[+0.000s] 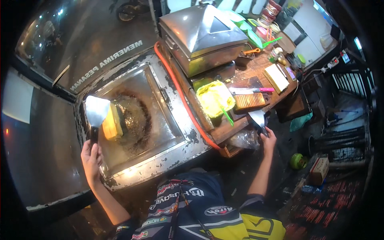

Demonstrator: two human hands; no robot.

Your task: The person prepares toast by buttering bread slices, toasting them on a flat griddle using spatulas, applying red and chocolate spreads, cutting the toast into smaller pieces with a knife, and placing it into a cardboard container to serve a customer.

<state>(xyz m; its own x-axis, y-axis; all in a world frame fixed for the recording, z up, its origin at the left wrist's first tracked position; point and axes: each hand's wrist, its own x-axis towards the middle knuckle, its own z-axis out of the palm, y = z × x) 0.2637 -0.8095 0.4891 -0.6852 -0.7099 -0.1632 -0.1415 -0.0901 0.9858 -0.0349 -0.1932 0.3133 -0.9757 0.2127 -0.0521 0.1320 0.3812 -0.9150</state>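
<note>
My left hand grips the dark handle of a metal spatula, whose broad blade is raised beside a pale yellow block of bread on the greasy metal griddle. My right hand holds a second metal spatula by its handle, the blade close to a toasted bread loaf on a dark board. Behind that loaf lies a knife with a pink handle. Left of it stands a tub of yellow spread with a green utensil in it.
A large lidded steel box stands at the back of the wooden table. An orange hose runs between griddle and table. Untoasted bread, jars and green containers stand farther back. A green gas cylinder is on the floor at right.
</note>
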